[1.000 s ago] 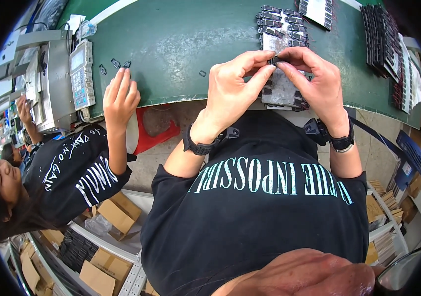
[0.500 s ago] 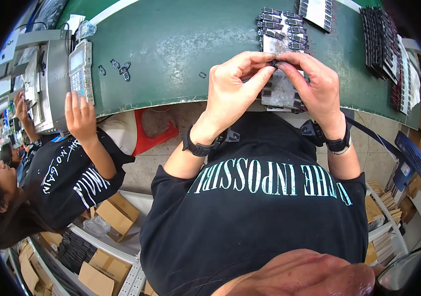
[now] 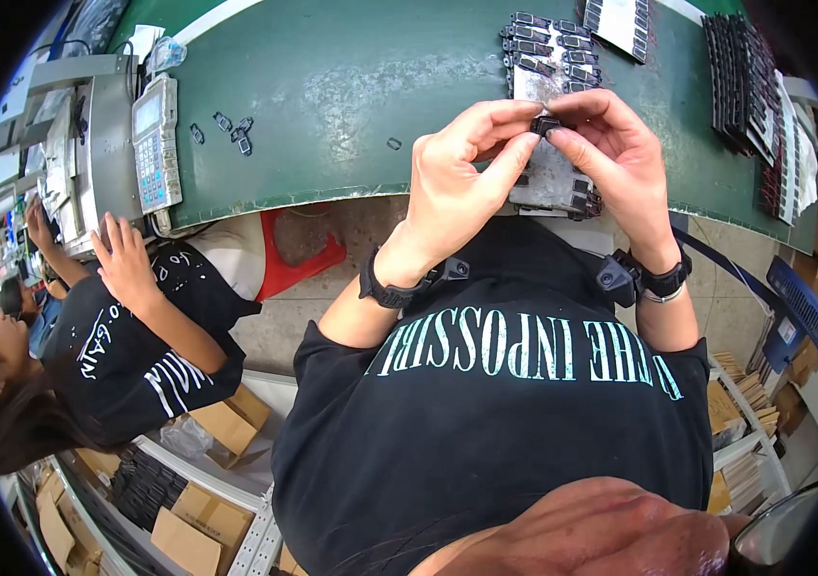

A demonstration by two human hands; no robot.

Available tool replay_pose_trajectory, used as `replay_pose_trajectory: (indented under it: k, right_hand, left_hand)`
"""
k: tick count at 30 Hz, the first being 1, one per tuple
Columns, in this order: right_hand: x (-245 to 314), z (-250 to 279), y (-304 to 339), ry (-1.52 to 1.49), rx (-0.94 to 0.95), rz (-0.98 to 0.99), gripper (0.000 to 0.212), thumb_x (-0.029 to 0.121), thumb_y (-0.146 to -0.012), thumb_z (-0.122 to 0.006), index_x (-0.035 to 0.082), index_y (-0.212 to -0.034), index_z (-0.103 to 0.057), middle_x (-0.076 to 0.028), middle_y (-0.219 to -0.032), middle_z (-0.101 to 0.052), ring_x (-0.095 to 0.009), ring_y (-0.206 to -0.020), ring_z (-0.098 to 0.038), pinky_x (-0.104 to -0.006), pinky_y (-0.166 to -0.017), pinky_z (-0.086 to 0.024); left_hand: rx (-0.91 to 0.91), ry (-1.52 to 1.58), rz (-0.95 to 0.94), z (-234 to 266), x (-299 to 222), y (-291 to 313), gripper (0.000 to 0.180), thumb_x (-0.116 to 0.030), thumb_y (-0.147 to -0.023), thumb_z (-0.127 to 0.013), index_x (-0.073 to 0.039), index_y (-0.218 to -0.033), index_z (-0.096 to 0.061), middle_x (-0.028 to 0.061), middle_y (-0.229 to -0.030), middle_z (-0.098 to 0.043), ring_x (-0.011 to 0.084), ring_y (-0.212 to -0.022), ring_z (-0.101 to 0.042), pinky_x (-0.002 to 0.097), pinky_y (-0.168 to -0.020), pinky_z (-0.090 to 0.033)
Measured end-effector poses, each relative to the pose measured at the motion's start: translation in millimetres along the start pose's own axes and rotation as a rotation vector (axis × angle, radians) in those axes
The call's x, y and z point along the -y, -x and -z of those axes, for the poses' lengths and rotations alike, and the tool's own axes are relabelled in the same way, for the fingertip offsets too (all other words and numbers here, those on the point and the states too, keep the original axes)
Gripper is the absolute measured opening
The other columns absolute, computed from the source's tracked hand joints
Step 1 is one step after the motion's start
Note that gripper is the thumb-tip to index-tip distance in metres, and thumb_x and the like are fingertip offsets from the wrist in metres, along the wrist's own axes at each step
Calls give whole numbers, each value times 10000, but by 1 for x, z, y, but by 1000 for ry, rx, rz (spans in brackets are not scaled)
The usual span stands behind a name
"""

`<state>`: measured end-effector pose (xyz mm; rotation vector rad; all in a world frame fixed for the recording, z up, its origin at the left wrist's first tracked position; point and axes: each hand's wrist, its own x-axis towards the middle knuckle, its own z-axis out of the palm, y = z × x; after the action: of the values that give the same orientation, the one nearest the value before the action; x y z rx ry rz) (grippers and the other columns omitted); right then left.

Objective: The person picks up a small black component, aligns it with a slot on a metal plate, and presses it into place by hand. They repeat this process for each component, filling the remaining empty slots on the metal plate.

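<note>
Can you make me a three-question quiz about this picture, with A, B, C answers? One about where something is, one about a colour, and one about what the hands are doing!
1. Where does the grey keypad device lie?
A. At the table's left end
B. On the floor
C. On a lap

2. What colour is the table top?
A. Red
B. Green
C. White

3. How is the small black part held?
A. It lies loose on the table
B. It is pinched between the fingertips of both hands
C. It hangs from a string

Answers: 1 A, it sits left on the table. 2 B, the top is dark green. 3 B, the left hand and the right hand meet on it.
</note>
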<state>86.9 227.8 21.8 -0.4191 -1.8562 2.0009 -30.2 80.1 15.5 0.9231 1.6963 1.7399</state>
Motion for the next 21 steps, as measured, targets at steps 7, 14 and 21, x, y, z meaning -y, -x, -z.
replay_pose_trajectory:
  k: [7,14,21]
  right_hand:
    - [4,8,9,-52,19,-74,360,-31,-902,-679,-2,-1248,-586,-27,-1111,-604,-85,-1022,-579,-231,-908,-488]
    - [5,7,18,46,25,5,349,-14,-897,-664,18,-1242,-615,-10,-1032,-598,-75,-969,-579,-244,-898,-500]
    - [12,-4,27,97,32,-56,358,-43,-914,-644,-12,-1263,-574,-32,-1112,-599,-113,-1020,-583,-275,-968,-491]
  left_hand:
    - [-28,26,46,-11,-6,8,224,1,-903,-665,45,-1122,-667,113,-992,-752,121,-931,-709,258,-835,-569]
    - [33,84,145,-12,-3,9,161,-28,-917,-671,35,-1065,-670,77,-907,-745,92,-829,-698,263,-750,-575]
    - [7,-11,71,-14,-3,15,165,-52,-905,-699,29,-1046,-670,69,-866,-736,102,-762,-693,258,-674,-555]
